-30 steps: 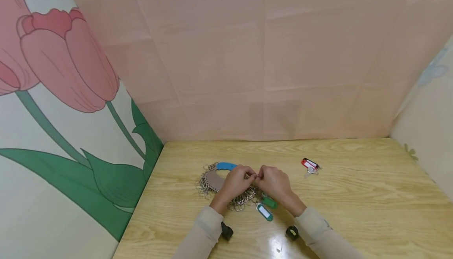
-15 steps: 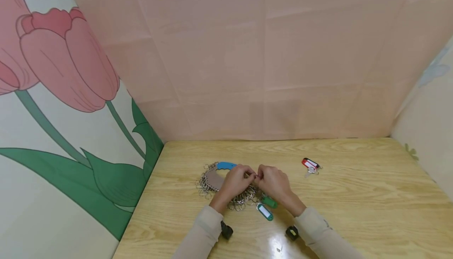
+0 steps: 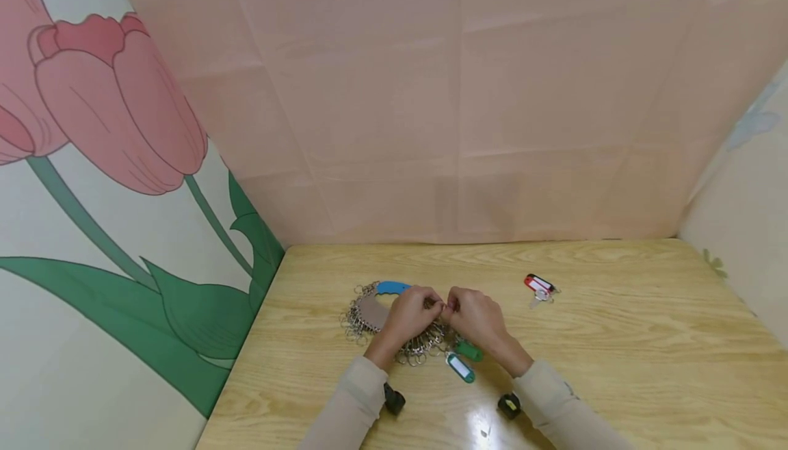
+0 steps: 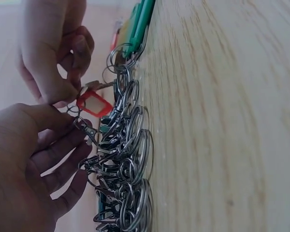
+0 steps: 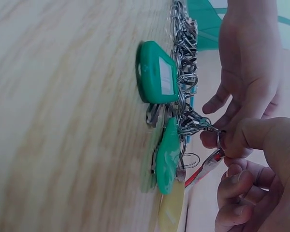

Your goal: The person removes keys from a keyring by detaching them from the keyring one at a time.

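Note:
My left hand (image 3: 409, 316) and right hand (image 3: 477, 318) meet fingertip to fingertip above the table. Both pinch a small split key ring (image 4: 73, 109), which carries a red key tag (image 4: 94, 103) and a key (image 4: 97, 85). A metal snap clasp (image 4: 85, 128) hangs at that ring, below my left thumb. Under the hands lies a curved key holder with a blue handle (image 3: 394, 288), fringed with several metal clasps and rings (image 5: 183, 60). Two green key tags (image 3: 460, 368) lie at its right end. Whether the ring's coils are parted is too small to tell.
A red key tag (image 3: 533, 285) and a black one lie with a key on the table (image 3: 634, 340), to the right of the hands. A yellow tag (image 5: 171, 210) sits beside the green tags. Small black devices (image 3: 509, 405) show by both wrists. A pink sheet (image 3: 382, 94) hangs behind.

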Action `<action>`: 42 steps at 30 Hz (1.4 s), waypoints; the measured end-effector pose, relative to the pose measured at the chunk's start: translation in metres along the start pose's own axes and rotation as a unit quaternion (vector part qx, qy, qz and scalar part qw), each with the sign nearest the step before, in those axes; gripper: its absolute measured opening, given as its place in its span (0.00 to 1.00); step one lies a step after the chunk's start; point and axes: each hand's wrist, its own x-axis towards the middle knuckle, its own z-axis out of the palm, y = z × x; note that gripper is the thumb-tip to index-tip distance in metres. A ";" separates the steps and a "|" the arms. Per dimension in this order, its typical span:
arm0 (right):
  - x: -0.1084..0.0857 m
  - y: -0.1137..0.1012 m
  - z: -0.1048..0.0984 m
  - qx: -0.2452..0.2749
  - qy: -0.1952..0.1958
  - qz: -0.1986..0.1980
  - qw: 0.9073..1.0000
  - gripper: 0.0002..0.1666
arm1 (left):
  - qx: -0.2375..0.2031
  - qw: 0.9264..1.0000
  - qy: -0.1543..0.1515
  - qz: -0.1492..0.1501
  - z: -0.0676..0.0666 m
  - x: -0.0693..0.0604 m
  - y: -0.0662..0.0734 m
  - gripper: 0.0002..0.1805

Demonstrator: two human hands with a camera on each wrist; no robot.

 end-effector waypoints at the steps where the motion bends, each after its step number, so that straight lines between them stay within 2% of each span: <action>1: 0.000 0.000 0.000 0.001 0.001 0.000 1.000 0.12 | 0.000 1.000 0.002 0.000 0.000 0.000 0.000 0.07; 5: -0.001 0.000 -0.002 0.008 -0.001 0.004 1.000 0.11 | -0.004 1.000 0.005 -0.002 0.000 0.000 0.000 0.07; 12: -0.001 0.002 -0.002 0.024 -0.009 0.020 0.999 0.08 | -0.035 0.999 0.003 -0.011 0.000 -0.001 0.001 0.07; 20: -0.001 0.003 0.000 0.038 -0.011 0.031 0.999 0.07 | -0.043 0.999 0.006 -0.010 0.002 -0.001 -0.001 0.07; 25: 0.000 0.004 0.000 0.046 -0.011 0.031 0.998 0.07 | -0.068 0.998 0.003 -0.011 0.001 -0.002 -0.001 0.08; 34: 0.001 0.001 0.001 0.040 -0.013 0.033 0.999 0.09 | -0.105 0.994 -0.008 -0.030 -0.002 -0.004 0.000 0.10; 42: 0.002 -0.003 0.002 0.024 -0.017 0.061 0.998 0.10 | -0.102 0.994 -0.006 -0.027 -0.002 -0.005 0.001 0.10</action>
